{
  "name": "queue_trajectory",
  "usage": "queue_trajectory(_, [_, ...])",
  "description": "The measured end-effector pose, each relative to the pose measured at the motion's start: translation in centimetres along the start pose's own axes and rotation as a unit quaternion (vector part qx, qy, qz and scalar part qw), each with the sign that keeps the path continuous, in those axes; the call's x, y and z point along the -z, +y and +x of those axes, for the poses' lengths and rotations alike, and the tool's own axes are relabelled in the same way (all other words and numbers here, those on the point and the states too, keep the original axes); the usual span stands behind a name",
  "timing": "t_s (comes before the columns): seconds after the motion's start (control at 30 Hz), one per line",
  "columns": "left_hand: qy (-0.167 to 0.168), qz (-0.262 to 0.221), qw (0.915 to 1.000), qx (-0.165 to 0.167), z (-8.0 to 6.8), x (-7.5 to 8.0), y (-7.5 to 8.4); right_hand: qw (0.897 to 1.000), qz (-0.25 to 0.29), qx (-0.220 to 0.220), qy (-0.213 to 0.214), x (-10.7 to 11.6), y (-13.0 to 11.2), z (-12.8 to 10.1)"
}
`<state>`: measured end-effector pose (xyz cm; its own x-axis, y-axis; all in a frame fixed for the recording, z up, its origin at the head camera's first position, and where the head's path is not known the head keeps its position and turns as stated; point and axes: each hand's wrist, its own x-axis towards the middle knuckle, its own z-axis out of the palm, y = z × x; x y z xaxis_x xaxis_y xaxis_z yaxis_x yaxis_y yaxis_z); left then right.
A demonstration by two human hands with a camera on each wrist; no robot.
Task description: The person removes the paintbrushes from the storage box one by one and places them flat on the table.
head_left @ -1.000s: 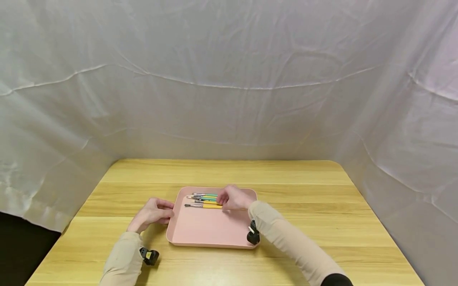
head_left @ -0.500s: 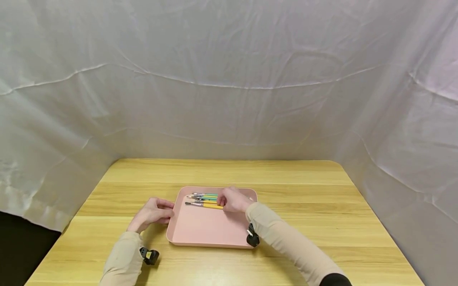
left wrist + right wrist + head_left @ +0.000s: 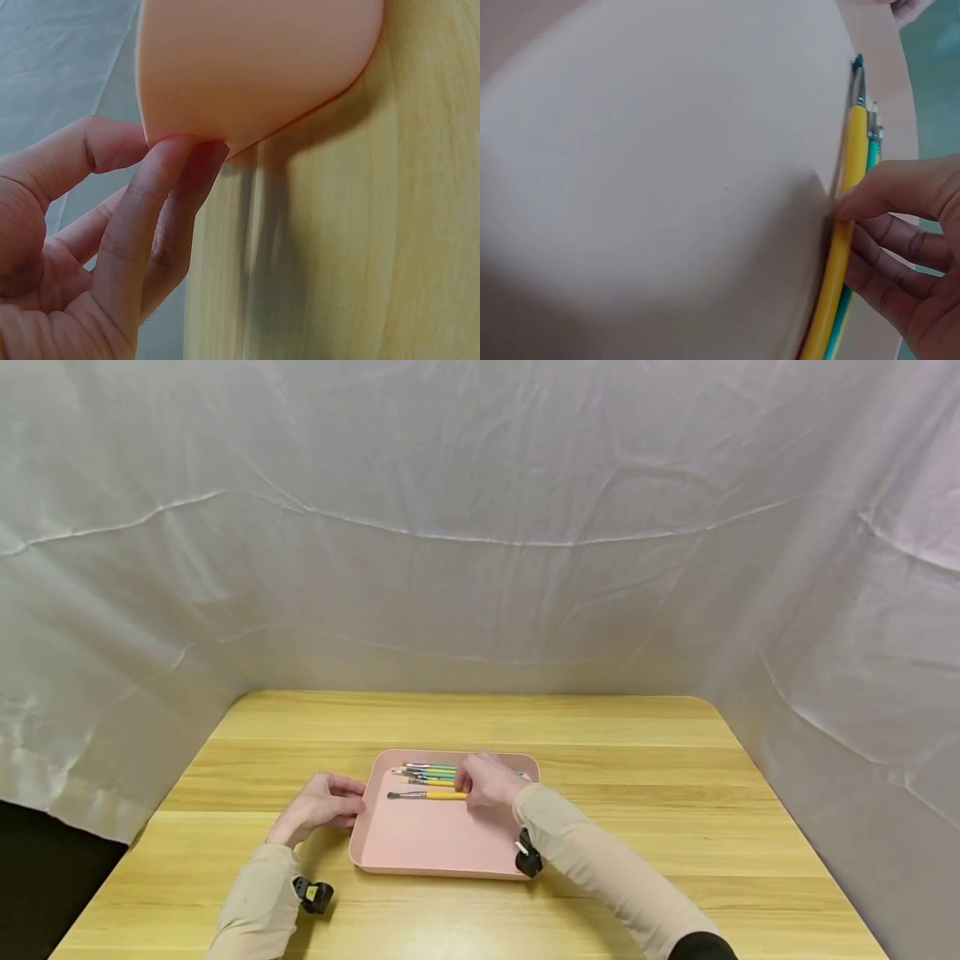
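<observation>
Since the earlier frame, the front yellow paintbrush point(image 3: 438, 795) has shifted nearer the person, widening its gap from the other brushes point(image 3: 429, 772). It lies in the pink tray point(image 3: 442, 870), bristles leftward; the others lie beyond it, toward the far wall. The right hand point(image 3: 491, 781) pinches its handle, the thumb on the near side and the fingers opposite. The left hand point(image 3: 318, 806) grips the tray's left rim, fingertips against the outer wall. The tray rests on a wooden table point(image 3: 637, 827).
</observation>
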<state>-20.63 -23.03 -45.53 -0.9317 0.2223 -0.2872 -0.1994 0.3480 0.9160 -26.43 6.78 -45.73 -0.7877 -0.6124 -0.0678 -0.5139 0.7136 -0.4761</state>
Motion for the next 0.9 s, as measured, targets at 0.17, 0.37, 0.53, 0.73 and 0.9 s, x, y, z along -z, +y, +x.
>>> queue_trajectory(0.17, [-0.001, 0.002, 1.0000, -0.001, 0.0, -0.1, -0.1, 1.000, -0.006, 0.004, -0.017, 0.5, 0.0, -0.3])
queue_trajectory(0.37, [0.000, 0.005, 1.0000, 0.000, 0.1, 0.0, -0.2, 1.000, 0.004, 0.016, -0.025, 1.4, -0.1, -0.7])
queue_trajectory(0.53, [0.003, 0.004, 1.0000, 0.002, 0.2, 0.0, -0.2, 0.999, 0.036, 0.024, -0.015, 2.3, 0.0, -1.2])
queue_trajectory(0.73, [0.003, -0.001, 1.0000, 0.001, 0.2, -0.1, -0.3, 0.996, 0.090, 0.009, -0.005, 3.4, 0.3, -2.2])
queue_trajectory(0.9, [0.001, -0.004, 1.0000, -0.005, 0.2, -0.2, -0.3, 0.991, 0.132, 0.016, 0.011, 4.2, 1.1, -3.2])
